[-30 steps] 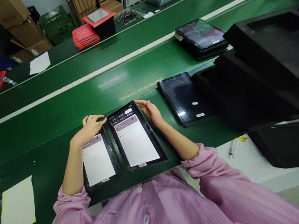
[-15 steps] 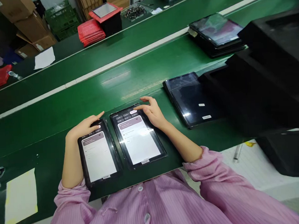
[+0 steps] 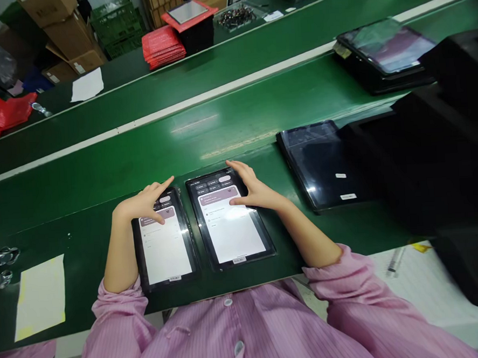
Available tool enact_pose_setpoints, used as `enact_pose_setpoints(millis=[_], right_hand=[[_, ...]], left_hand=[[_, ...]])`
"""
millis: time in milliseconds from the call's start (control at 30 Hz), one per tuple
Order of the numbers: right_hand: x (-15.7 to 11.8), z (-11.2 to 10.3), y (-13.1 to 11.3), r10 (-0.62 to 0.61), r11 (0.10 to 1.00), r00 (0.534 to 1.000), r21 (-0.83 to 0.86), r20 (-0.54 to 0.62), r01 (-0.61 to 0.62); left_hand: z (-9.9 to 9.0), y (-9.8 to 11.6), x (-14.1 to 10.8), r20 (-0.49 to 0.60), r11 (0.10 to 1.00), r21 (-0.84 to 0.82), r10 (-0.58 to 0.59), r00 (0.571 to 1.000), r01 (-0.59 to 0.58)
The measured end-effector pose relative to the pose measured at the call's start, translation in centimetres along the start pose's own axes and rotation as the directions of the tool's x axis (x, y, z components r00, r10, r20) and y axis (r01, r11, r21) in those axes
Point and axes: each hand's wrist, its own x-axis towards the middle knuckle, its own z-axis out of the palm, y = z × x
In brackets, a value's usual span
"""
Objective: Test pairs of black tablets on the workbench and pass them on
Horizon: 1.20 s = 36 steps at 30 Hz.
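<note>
Two tablets with lit screens lie side by side on the green bench. Over the upper part of the left tablet [image 3: 166, 256] is my left hand [image 3: 141, 204], fingers apart, its thumb over the screen and its index finger stretched past the top edge. My right hand [image 3: 258, 191] spreads over the upper right side of the right tablet [image 3: 236, 233], with the thumb over the screen and the other fingers at the top edge. Neither hand grips anything. Both screens show dark tiles above a mauve banner and a white area.
Dark tablets [image 3: 319, 168] lie to the right, beside large black foam-like blocks [image 3: 416, 163]. More tablets [image 3: 385, 46] are stacked behind. A paper sheet [image 3: 41, 296] lies at the left. Red pouches [image 3: 162, 46] sit across the belt [image 3: 148, 147].
Both thumbs have moved down from the tile area over the screens, and the hands have opened wider. The whole view has shifted, so the scene sits farther right.
</note>
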Motion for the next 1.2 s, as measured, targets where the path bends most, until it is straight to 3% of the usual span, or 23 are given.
enact_pose_setpoints(millis=[100,200,333,400,467,533,633,800,900,1000,1100,1200], right_hand=[[-0.1,0.1,-0.2,0.002,1.0,1.0,-0.007,0.024,-0.002],[0.3,0.3,0.1,0.084,0.991,0.992,0.112,-0.098,-0.073],[0.8,0.6,1.4,0.268,0.915,0.924,0.374,-0.274,-0.154],[0.9,0.5,1.7,0.308,0.884,0.916,0.434,-0.256,-0.176],[0.6,0.2,1.5,0.296,0.887,0.937,0.418,-0.184,-0.198],[0.2,-0.2,0.8,0.248,0.917,0.964,0.345,-0.095,-0.202],[-0.4,-0.7,-0.4,0.139,0.968,0.989,0.204,0.053,-0.147],[-0.8,-1.3,-1.2,0.027,0.994,0.979,0.097,0.203,-0.048],[-1.0,-1.1,-1.1,0.04,0.987,0.984,0.146,0.175,-0.066],[-1.6,-0.4,-0.3,0.138,0.938,0.989,0.314,0.059,-0.15],[-2.5,0.7,0.8,0.301,0.872,0.949,0.431,-0.095,-0.233],[-3.2,1.6,1.5,0.376,0.858,0.906,0.443,-0.195,-0.26]], left_hand=[[0.2,-0.2,0.8,-0.059,0.998,-0.064,-0.016,0.998,0.013],[0.0,-0.9,1.4,-0.182,0.979,-0.204,-0.04,0.982,0.002],[-0.2,-0.9,1.5,-0.384,0.97,-0.214,-0.195,0.903,0.118],[-0.3,-0.3,1.2,-0.347,0.979,-0.175,-0.156,0.925,0.1],[-0.2,0.5,0.6,-0.213,0.992,-0.123,-0.045,0.976,0.019],[0.1,1.4,0.0,-0.073,0.999,-0.026,0.022,0.997,-0.024],[0.6,2.5,-0.7,0.036,0.992,0.128,-0.011,0.999,0.006],[1.7,3.9,-0.6,0.063,0.972,0.232,-0.056,0.996,0.04],[2.4,4.5,-0.2,0.029,0.95,0.296,-0.109,0.994,0.095],[2.4,4.3,-0.2,0.011,0.96,0.267,-0.091,0.996,0.085],[1.9,3.5,-0.4,0.009,0.98,0.196,-0.04,0.999,0.038],[1.8,3.1,-0.5,-0.015,0.987,0.163,0.004,1.0,-0.001]])
